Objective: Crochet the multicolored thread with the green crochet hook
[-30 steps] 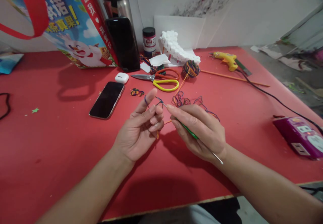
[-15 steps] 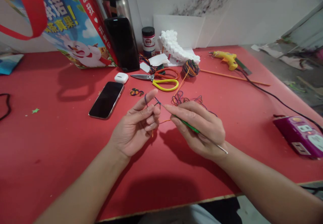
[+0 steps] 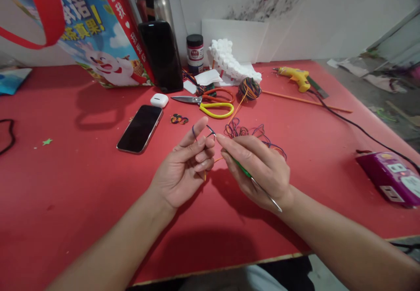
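My left hand (image 3: 187,168) is palm up over the red table (image 3: 65,186), fingers curled, with multicoloured yarn (image 3: 252,132) looped round the raised index finger and pinched by the others. My right hand (image 3: 259,168) grips a green-handled crochet hook (image 3: 254,181), its metal tip meeting the yarn beside my left index finger. The yarn trails in loose loops behind my hands to a small yarn ball (image 3: 248,88).
A black phone (image 3: 140,128) and white earbud case (image 3: 159,100) lie left of my hands. Yellow and orange scissors (image 3: 211,105), a glue gun (image 3: 295,77) with cord, a purple power strip (image 3: 390,177), a gift bag (image 3: 88,33), a flask (image 3: 155,6) and a jar (image 3: 194,52) stand behind.
Both hands shifted slightly right and away. The hook's tail end tilted a little as my right hand worked the tip at the yarn on my left finger.
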Demonstrator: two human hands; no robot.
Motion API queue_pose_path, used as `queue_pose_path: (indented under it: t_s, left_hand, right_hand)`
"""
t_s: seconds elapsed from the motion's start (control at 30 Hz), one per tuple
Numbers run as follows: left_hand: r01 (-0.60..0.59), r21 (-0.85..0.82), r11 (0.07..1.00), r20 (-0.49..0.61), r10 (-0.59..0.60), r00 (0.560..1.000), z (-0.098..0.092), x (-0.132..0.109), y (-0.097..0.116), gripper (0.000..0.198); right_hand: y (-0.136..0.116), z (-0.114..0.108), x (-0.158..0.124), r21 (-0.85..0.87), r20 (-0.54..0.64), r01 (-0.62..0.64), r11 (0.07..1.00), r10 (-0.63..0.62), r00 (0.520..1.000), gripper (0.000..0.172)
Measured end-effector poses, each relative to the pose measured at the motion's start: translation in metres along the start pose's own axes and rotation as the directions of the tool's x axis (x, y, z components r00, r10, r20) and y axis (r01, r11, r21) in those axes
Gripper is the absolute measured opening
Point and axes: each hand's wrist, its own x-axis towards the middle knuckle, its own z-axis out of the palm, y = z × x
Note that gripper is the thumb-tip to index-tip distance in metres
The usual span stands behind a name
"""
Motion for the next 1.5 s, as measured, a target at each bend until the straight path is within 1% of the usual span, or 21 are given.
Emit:
queue_pose_path:
  t_s: [0.13,0.3,0.37,0.57,0.63,0.7,0.8,0.9,0.97,1.03,1.1,1.17,1.23,1.27,1.33,1.43,1.5]
  left_hand:
    - [0.000,-0.001,1.000,-0.026,0.000,1.000,0.001,0.000,0.000,0.041]
    - [-0.006,0.004,1.000,-0.006,0.006,1.000,-0.001,0.000,0.001,0.037]
    - [-0.002,0.004,1.000,0.004,0.002,1.000,-0.002,0.001,0.002,0.036]
    - [-0.015,0.003,1.000,0.008,0.015,1.000,-0.003,0.001,0.000,0.034]
    - [-0.016,0.013,1.000,0.003,0.016,1.000,-0.003,0.001,-0.001,0.033]
    - [-0.007,0.033,0.999,0.008,0.007,1.000,-0.003,0.001,-0.001,0.032]
    - [-0.009,0.088,0.996,0.033,0.006,0.999,-0.004,0.002,0.002,0.030]
    - [-0.023,0.152,0.988,0.042,0.016,0.999,-0.005,0.002,0.008,0.026]
    - [-0.018,0.182,0.983,0.041,0.011,0.999,-0.006,0.001,0.013,0.023]
    - [-0.005,0.199,0.980,0.052,-0.006,0.999,-0.006,0.000,0.017,0.023]
    - [0.017,0.205,0.979,0.076,-0.033,0.997,-0.006,-0.001,0.020,0.023]
    - [0.053,0.206,0.977,0.108,-0.076,0.991,-0.006,-0.001,0.021,0.023]
    - [0.089,0.200,0.976,0.145,-0.119,0.982,-0.007,-0.002,0.021,0.023]
    - [0.106,0.197,0.975,0.163,-0.139,0.977,-0.007,-0.002,0.021,0.023]
    - [0.133,0.188,0.973,0.193,-0.169,0.967,-0.008,-0.002,0.021,0.024]
    - [0.162,0.173,0.972,0.223,-0.199,0.954,-0.009,-0.003,0.020,0.025]
    - [0.172,0.164,0.971,0.238,-0.209,0.949,-0.009,-0.004,0.019,0.025]
  right_hand:
    - [0.000,0.001,-0.001,-0.016,0.002,-0.027,0.999,0.027,1.000,0.031]
    - [0.004,-0.004,0.002,0.075,0.026,0.011,0.997,-0.013,1.000,0.031]
    - [0.004,-0.006,0.003,0.084,0.028,0.015,0.996,-0.018,0.999,0.032]
    - [0.000,-0.003,0.001,0.010,-0.001,0.007,1.000,-0.007,1.000,0.030]
    - [-0.001,-0.001,0.000,-0.021,0.000,-0.008,1.000,0.008,1.000,0.030]
    - [0.000,0.001,-0.001,-0.015,0.003,-0.033,0.999,0.033,0.999,0.031]
    - [0.002,0.001,0.000,0.098,0.008,-0.064,0.993,0.064,0.998,0.033]
    - [0.005,-0.004,0.005,0.230,0.038,-0.110,0.967,0.104,0.994,0.029]
    - [0.007,-0.008,0.008,0.320,0.064,-0.160,0.934,0.148,0.987,0.026]
    - [0.009,-0.011,0.011,0.428,0.096,-0.232,0.873,0.211,0.973,0.026]
    - [0.011,-0.012,0.011,0.536,0.148,-0.347,0.769,0.320,0.936,0.023]
    - [0.014,-0.012,0.011,0.649,0.222,-0.474,0.595,0.447,0.866,0.019]
    - [0.017,-0.011,0.011,0.738,0.303,-0.549,0.392,0.534,0.789,0.016]
    - [0.019,-0.010,0.011,0.768,0.337,-0.564,0.305,0.556,0.760,0.015]
    - [0.021,-0.009,0.013,0.797,0.393,-0.578,0.175,0.577,0.716,0.014]
    - [0.022,-0.008,0.017,0.807,0.470,-0.590,0.015,0.590,0.657,0.015]
    - [0.023,-0.007,0.019,0.804,0.512,-0.590,-0.076,0.593,0.621,0.015]
